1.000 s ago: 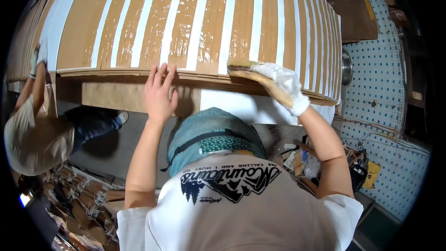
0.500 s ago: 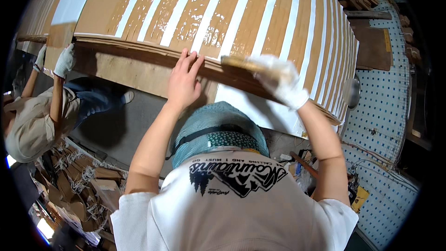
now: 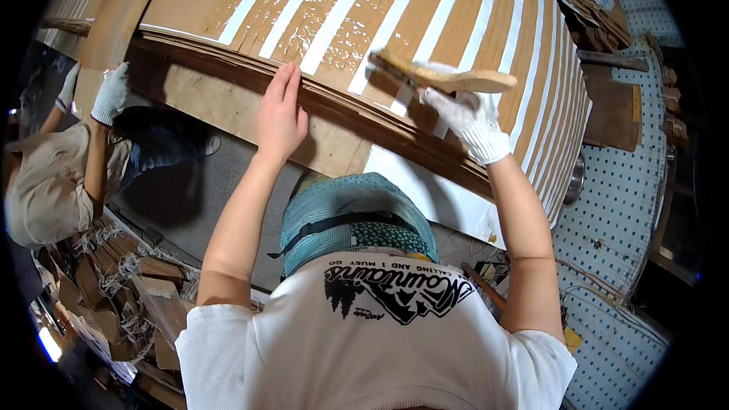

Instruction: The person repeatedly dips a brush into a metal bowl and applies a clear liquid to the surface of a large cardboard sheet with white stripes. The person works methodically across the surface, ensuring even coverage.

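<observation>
Right of centre, grips tan wooden brush (image 3: pixel 465 80) in white-gloved right hand (image 3: pixel 472 123), crosswise above white-striped brown cardboard (image 3: pixel 418 15); rests bare left hand (image 3: pixel 279 118) close-fingered.

Brush (image 3: pixel 486 81), right: handle is showing smooth, pale wood. Cardboard sheets (image 3: pixel 380 0), far: are displaying brown paper, glistening in glossy patches. Shirt (image 3: pixel 288 364), near: is presenting matt, ribbed cloth. Bowl (image 3: pixel 575 181), right: is gleaming like metal.

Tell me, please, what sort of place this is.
Probably a cardboard workshop: brown sheets striped with white, a wooden brush in the gloved right hand, and heaped brown pieces among white string.
</observation>
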`<state>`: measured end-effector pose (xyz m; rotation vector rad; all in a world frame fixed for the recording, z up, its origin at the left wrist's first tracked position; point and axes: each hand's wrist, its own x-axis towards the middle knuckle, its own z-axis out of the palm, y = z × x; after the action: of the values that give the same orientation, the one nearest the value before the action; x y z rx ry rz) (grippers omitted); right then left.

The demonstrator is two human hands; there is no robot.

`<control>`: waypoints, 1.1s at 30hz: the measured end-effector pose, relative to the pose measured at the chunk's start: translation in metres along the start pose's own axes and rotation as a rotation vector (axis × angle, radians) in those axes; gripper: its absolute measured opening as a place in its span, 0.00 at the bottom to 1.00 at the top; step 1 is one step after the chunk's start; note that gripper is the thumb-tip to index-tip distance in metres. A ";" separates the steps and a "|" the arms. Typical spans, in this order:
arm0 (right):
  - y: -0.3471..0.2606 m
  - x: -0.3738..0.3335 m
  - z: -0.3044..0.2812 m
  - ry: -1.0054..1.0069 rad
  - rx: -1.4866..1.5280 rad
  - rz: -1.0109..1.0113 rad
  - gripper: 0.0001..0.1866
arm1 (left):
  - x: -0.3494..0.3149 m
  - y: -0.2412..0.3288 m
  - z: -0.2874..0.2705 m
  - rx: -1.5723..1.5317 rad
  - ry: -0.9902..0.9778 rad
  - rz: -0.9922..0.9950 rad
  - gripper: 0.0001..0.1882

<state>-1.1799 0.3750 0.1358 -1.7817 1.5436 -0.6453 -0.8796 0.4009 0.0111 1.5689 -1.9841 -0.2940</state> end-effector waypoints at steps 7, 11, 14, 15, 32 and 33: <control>0.012 -0.003 0.033 -0.049 -0.339 -0.481 0.17 | 0.002 -0.004 -0.001 -0.039 -0.064 -0.015 0.39; -0.006 0.034 0.001 -0.291 0.160 0.165 0.18 | 0.003 -0.013 -0.016 -0.200 -0.003 -0.070 0.33; -0.048 0.106 0.005 -0.307 -0.369 -0.494 0.21 | 0.016 -0.043 -0.028 -0.170 0.236 -0.189 0.27; -0.053 0.134 0.021 -0.330 -0.265 -0.575 0.21 | 0.022 -0.055 -0.034 -0.088 0.323 -0.247 0.29; -0.050 0.240 0.075 -0.659 -0.228 -1.072 0.20 | 0.053 -0.125 -0.028 0.154 0.318 -0.238 0.29; -0.036 0.225 0.060 -0.681 -0.143 -0.951 0.22 | 0.052 -0.126 -0.030 0.157 0.311 -0.236 0.29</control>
<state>-1.0739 0.1664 0.1099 -2.4701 0.2450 -0.2624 -0.7671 0.3215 -0.0129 1.8274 -1.6193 0.0176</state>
